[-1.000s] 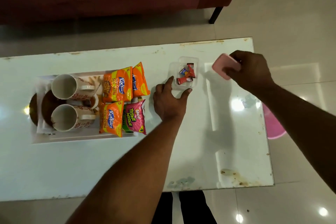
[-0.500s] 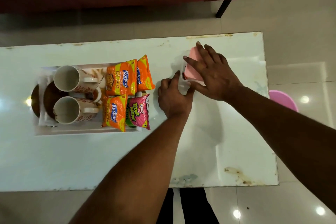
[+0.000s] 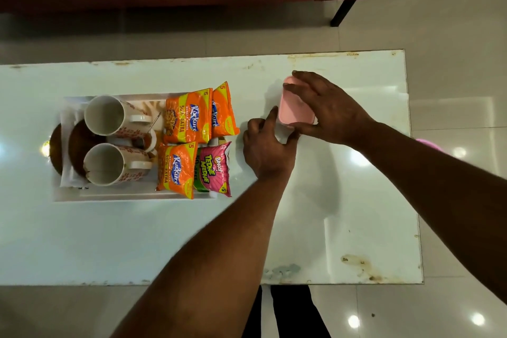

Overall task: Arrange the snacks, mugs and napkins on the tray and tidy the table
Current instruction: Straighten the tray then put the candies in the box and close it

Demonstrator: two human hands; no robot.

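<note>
White table [image 3: 137, 241], tray [image 3: 123, 197], pink-lidded box [image 3: 293, 111]

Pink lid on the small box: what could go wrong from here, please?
1. The right hand covers part of the pink lid, so its seating is hidden; pressed crooked, it may pop off.
2. The left hand holds the small box at one side only; it could slide on the glossy table.
3. The pink packet overhangs the tray edge near that hand and could be knocked.

The right hand [image 3: 329, 112] and pink lid [image 3: 292, 114] hide whatever the left hand [image 3: 266, 151] touches.
</note>
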